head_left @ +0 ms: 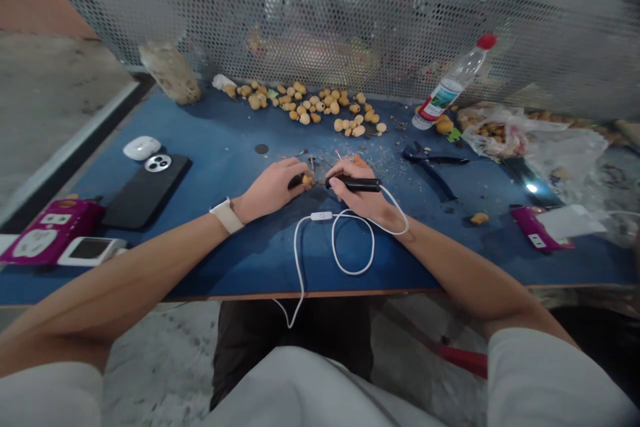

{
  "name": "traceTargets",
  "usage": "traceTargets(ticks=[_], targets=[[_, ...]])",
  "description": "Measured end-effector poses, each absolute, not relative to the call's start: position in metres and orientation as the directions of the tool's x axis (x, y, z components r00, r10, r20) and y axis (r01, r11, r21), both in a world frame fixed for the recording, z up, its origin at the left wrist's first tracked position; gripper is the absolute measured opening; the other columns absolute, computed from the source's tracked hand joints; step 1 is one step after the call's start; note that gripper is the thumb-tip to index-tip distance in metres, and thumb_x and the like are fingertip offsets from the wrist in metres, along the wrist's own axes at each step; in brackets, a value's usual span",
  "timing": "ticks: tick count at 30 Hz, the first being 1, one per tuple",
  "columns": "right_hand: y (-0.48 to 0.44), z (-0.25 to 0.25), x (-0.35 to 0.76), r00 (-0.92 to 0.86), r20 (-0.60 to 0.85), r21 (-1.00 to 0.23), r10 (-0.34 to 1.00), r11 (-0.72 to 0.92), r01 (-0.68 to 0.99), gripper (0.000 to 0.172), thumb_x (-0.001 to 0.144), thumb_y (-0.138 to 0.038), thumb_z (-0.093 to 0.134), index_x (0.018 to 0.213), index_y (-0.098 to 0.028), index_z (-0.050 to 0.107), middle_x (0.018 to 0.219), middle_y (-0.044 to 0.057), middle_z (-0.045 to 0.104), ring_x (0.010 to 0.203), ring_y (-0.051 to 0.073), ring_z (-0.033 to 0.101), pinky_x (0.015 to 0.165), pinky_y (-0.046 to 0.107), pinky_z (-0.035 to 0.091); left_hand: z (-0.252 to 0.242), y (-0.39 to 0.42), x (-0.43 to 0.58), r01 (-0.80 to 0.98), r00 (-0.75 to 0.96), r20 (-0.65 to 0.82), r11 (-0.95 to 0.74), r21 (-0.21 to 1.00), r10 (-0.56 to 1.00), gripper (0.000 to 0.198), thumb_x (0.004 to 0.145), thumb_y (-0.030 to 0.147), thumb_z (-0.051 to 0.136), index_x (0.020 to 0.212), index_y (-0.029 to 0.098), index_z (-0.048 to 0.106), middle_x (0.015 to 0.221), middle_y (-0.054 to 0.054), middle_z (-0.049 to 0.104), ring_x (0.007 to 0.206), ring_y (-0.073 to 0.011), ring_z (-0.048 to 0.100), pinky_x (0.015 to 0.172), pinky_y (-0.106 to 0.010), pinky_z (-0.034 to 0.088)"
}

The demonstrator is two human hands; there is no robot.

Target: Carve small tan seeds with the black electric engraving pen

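Note:
My left hand (273,188), with a pale band at the wrist, is closed on a small yellow gourd (307,180). Something dark shows beside the gourd between the fingers; I cannot make out what it is. My right hand (353,192) grips a black pen-shaped electric tool (357,184) with a white cord. Its thin tip points left at the gourd; whether the two touch is too small to tell. An inline switch (321,216) sits on the looping cord. Shavings and small bits (385,163) lie just beyond my hands.
Many small gourds (305,107) lie along the mesh panel (320,20). Blue-handled pliers (430,167), a red-capped bottle (453,90) and plastic bags (560,147) are to the right. Leftward are a phone (145,193), white case (142,147), purple power strip (55,230) and cloudy container (170,72).

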State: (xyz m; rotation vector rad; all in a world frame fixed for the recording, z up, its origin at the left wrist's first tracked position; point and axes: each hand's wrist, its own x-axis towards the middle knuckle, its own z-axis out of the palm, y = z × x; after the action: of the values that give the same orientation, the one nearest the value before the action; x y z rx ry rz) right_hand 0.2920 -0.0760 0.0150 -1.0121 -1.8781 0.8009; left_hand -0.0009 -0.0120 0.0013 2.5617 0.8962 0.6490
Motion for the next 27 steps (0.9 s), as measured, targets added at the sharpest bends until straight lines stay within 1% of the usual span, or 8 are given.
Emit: traceTargets(ticks=[7,18,24,27], targets=[[-0.0757,0.0136,0.2927,-0.325,0.375,-0.818,0.868,0.475,0.324,0.053,0.120,-0.080,0.076,0.111,-0.028,0.076,0.082,-0.001,0.073,0.081,0.022,0.076,0.077,0.040,0.058,0.0015,-0.0121,-0.0006,0.485,0.700,0.305,-0.743,0.462,0.646,0.020,0.122,0.030,0.075,0.137,0.024,0.086,0.138,-0.017,0.088,0.122,-0.0391,0.085,0.115,-0.057,0.070],[-0.0767,0.0181,0.2913,-0.327,0.346,-0.821,0.880,0.452,0.348,0.057,0.116,-0.086,0.077,0.108,-0.030,0.075,0.081,-0.001,0.074,0.081,0.023,0.077,0.077,0.041,0.059,0.0003,-0.0119,-0.0003,0.488,0.694,0.311,-0.741,0.461,0.650,0.017,0.120,0.030,0.077,0.134,0.024,0.085,0.135,-0.017,0.087,0.118,-0.0385,0.084,0.110,-0.055,0.070],[-0.0762,0.0162,0.2926,-0.325,0.364,-0.813,0.873,0.468,0.346,0.054,0.119,-0.082,0.075,0.110,-0.029,0.076,0.082,-0.001,0.074,0.079,0.023,0.076,0.079,0.041,0.060,0.0015,-0.0122,-0.0004,0.488,0.695,0.308,-0.741,0.461,0.649,0.017,0.120,0.029,0.077,0.134,0.024,0.086,0.135,-0.016,0.088,0.121,-0.0387,0.084,0.115,-0.056,0.069],[-0.0762,0.0156,0.2923,-0.321,0.361,-0.814,0.875,0.464,0.349,0.055,0.119,-0.084,0.075,0.110,-0.029,0.075,0.081,-0.001,0.073,0.080,0.023,0.077,0.080,0.041,0.061,0.0021,-0.0129,-0.0005,0.491,0.692,0.308,-0.738,0.462,0.653,0.017,0.120,0.028,0.078,0.134,0.025,0.086,0.134,-0.016,0.087,0.119,-0.0377,0.084,0.114,-0.055,0.070]])
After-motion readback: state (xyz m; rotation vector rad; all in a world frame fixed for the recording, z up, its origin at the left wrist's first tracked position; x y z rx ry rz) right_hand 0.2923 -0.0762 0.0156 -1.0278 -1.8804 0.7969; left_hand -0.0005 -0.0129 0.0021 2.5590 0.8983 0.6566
